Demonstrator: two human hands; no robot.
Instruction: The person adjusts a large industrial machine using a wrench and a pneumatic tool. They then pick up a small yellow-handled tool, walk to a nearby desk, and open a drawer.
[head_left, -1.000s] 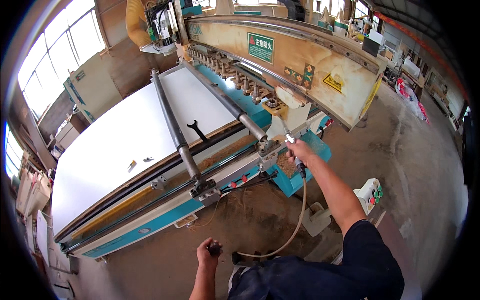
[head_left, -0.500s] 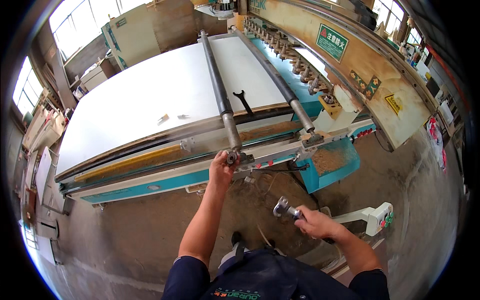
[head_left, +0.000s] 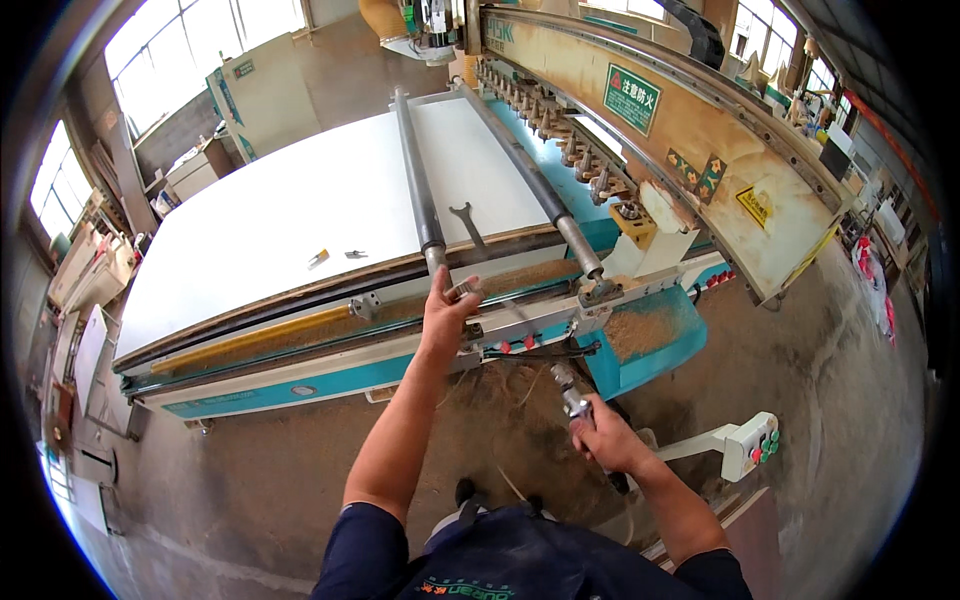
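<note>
My left hand (head_left: 447,312) is raised at the near end of the left roller (head_left: 422,190), hiding that end. Between its fingers is a round, ribbed metal part (head_left: 462,290), perhaps a nut or ring. My right hand (head_left: 612,440), lower and farther right, is wrapped around a metal hand tool (head_left: 574,395). This tool has a shiny head pointing up and a dark handle end below the fist; its exact kind is unclear. Beyond my left hand, a flat open-ended spanner (head_left: 467,224) lies on the white board between the two rollers.
The white machine bed (head_left: 290,190) holds two small items. A right roller (head_left: 520,165) lies beside a row of tool holders (head_left: 545,122). The gantry beam (head_left: 690,130) overhangs the right. Sawdust fills a teal tray (head_left: 655,350); a button box (head_left: 750,445) stands nearby.
My left hand has risen with the round metal part, which has turned from face-on to side-on. The tool in my right hand has swung more upright. The whole view has shifted slightly.
</note>
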